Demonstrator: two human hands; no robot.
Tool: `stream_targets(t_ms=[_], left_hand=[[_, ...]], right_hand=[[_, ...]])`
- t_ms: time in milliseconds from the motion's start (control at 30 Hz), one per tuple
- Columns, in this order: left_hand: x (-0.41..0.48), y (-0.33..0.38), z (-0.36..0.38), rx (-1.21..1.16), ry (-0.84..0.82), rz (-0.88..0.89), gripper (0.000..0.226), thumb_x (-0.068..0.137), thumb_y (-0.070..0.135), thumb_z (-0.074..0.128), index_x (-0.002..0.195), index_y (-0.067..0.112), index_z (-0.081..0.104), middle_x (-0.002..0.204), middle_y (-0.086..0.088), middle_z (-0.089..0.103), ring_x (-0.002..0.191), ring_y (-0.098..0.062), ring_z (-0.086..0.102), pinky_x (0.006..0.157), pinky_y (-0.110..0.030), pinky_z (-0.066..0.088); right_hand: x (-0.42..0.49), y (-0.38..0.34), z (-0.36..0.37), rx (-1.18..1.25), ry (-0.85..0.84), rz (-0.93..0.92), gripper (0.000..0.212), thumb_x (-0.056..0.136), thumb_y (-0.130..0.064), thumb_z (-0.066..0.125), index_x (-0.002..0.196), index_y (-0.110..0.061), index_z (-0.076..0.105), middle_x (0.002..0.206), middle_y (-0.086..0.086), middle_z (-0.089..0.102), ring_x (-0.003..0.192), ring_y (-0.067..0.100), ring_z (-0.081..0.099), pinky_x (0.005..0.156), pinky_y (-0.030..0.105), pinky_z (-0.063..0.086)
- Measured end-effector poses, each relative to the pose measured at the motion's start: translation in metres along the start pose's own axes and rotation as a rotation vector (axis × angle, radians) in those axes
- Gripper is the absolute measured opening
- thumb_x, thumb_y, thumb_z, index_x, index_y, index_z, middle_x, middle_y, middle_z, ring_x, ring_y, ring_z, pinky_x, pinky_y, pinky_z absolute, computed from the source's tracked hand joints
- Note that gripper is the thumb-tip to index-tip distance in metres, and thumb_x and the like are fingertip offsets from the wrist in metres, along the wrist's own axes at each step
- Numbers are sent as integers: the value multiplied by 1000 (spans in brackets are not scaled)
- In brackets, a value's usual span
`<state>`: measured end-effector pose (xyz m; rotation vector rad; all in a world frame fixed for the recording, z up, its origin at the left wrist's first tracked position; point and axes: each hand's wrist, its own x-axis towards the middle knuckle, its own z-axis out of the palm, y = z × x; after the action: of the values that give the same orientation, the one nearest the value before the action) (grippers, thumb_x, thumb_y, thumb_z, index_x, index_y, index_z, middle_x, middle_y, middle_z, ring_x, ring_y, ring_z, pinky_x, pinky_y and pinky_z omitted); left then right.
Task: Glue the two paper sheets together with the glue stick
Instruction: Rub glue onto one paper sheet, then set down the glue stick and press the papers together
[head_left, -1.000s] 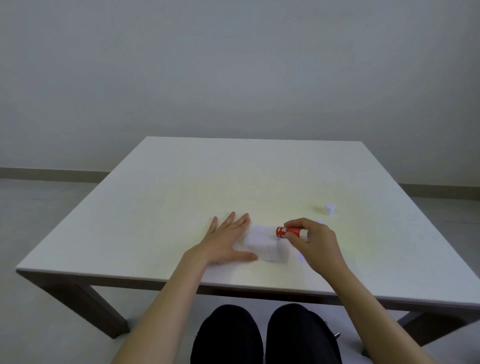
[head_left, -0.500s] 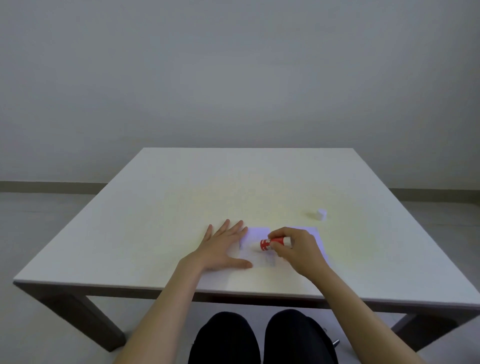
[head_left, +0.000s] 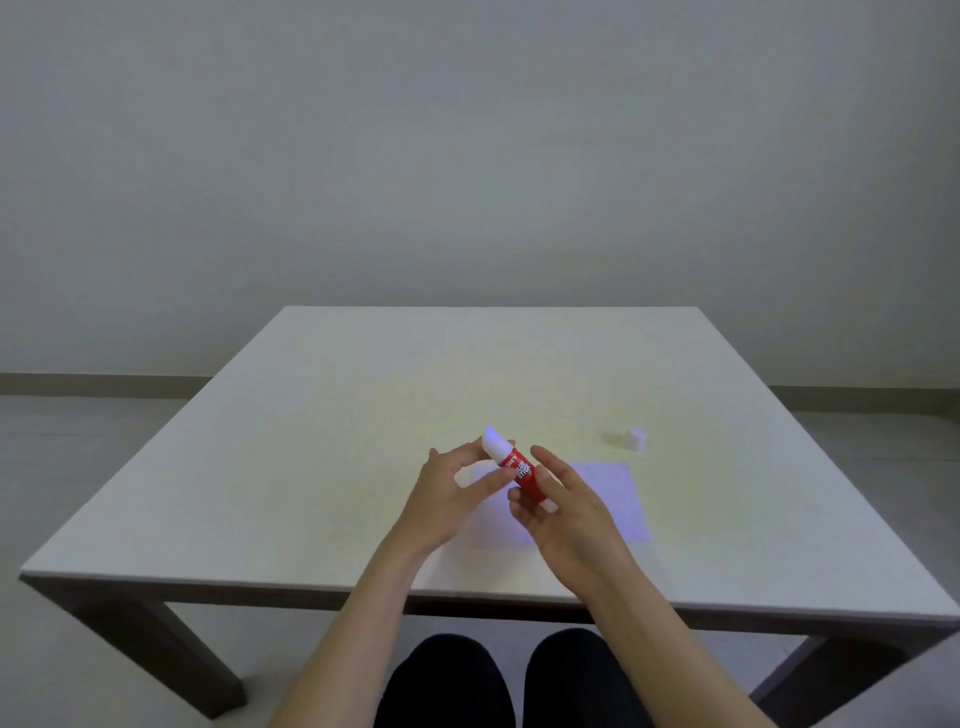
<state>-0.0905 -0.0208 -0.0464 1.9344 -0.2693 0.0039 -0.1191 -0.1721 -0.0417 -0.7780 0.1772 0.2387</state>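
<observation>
At centre frame, the left hand pinches the white upper end of the glue stick with thumb and forefinger. The red barrel reads "GLUE STICK". The right hand grips its lower end, fingers curled around. Beneath lies the paper on the worktop. A white cap stands at right.

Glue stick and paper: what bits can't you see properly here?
Head view only:
- Glue stick: its bottom end is hidden behind the right hand, so that hand's grip is unclear.
- Paper: both hands cover its left part, and white on the white table blurs its edges; one sheet or two cannot be told.
- Left hand: whether its fingertips touch the stick is unclear.
- Cap: too small for detail.
</observation>
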Motion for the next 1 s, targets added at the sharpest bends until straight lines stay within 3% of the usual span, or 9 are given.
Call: stream_targets(t_ms=[100,200,300,367,467,600,767,867,1000], left_hand=[[-6,8,1,-262,147,-73,9,84,24,69,88,29,75,91,27,73,95,13,64,89,-16,39],[3,8,-17,-245,277,-108,7,82,19,71,86,22,77,86,18,75,85,9,67,81,-16,43],[23,7,-36,14,416,-144,13,81,26,71,88,16,77,93,4,75,87,-5,65,76,-19,44],[41,7,-35,167,413,-135,14,81,32,69,83,20,77,94,4,74,95,-13,65,85,-30,47],[54,3,-38,342,443,-152,19,82,35,67,81,18,76,99,0,74,101,-20,64,100,-46,41],[58,-8,-44,380,454,-208,22,81,36,68,87,16,76,105,-3,74,101,-27,63,104,-51,37],[59,-16,-41,368,461,-224,23,82,37,67,86,16,76,98,-3,73,100,-28,63,104,-52,36],[61,-16,-42,406,469,-226,20,81,38,67,81,21,75,89,-3,71,93,-27,62,106,-53,34],[61,-22,-41,469,438,-209,25,82,40,63,68,22,70,85,3,64,83,-19,57,108,-52,31]], right_hand=[[1,8,10,-202,10,-45,31,94,-15,52,125,-13,52,100,13,63,71,23,63,70,29,54],[5,23,-1,-1173,167,-389,45,92,-27,57,134,-19,45,109,2,55,80,15,61,69,23,45],[7,38,-25,-1917,127,-966,31,73,-28,74,102,-19,68,91,1,62,66,19,61,52,24,43],[0,40,-37,-2113,54,-1062,23,69,-41,63,81,-22,70,77,-4,62,58,17,58,48,23,42],[-4,48,-38,-2187,-46,-970,42,71,-58,42,76,-24,67,73,-7,60,61,15,56,51,23,41],[-6,52,-35,-2247,-133,-979,43,64,-64,45,68,-26,66,68,-10,57,60,13,53,53,22,41],[-14,50,-33,-2234,-210,-972,24,52,-47,74,59,-28,61,60,-12,52,56,11,50,56,19,35],[-14,51,-35,-2171,-193,-944,23,52,-36,76,59,-27,56,58,-12,51,53,11,47,59,24,26],[-17,49,-33,-2170,-244,-888,23,60,-26,74,55,-26,51,56,-10,49,51,11,44,50,21,30]])
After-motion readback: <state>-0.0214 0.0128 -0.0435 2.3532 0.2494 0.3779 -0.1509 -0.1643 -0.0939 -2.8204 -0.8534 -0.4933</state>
